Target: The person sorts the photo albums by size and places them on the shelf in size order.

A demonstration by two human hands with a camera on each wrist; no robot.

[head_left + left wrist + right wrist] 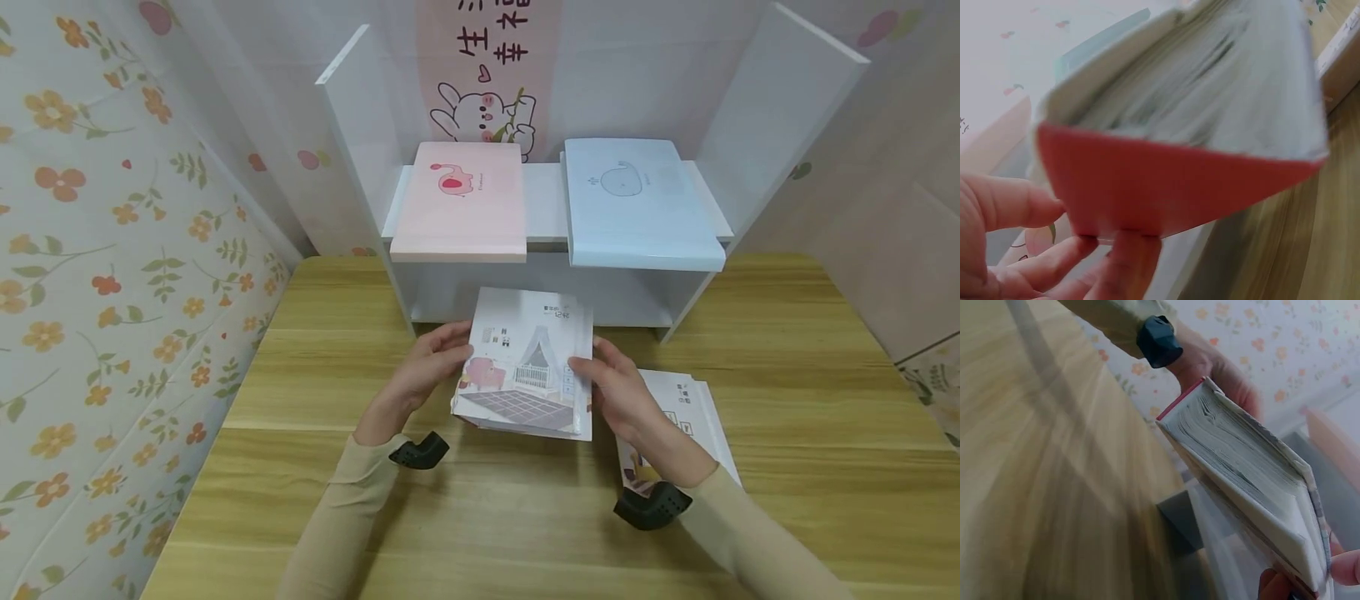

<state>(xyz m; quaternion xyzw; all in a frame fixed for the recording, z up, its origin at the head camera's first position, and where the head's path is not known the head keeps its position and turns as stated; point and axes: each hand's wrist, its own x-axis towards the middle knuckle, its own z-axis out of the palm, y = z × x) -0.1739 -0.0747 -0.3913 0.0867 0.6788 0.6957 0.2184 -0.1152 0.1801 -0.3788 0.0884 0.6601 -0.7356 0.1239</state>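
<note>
A thick hardcover book (525, 358), its pale cover printed with a tent and grey floor tiles, is held above the table between both hands. My left hand (423, 371) grips its left edge; in the left wrist view the thumb and fingers pinch the red spine (1166, 181). At the opposite edge my right hand (618, 387) holds it, thumb on the cover and fingers beneath. The right wrist view shows the block of pages (1241, 462) between the covers. Another pale book (712, 417) lies on the table, partly hidden under the right forearm.
Just beyond the hands stands a white shelf (551, 204) with tall side panels. A pink book (465, 221) with an elephant and a light blue book (645, 221) with a whale lie on its upper board, over the front edge. Floral cloth (112, 292) borders the wooden table (300, 375).
</note>
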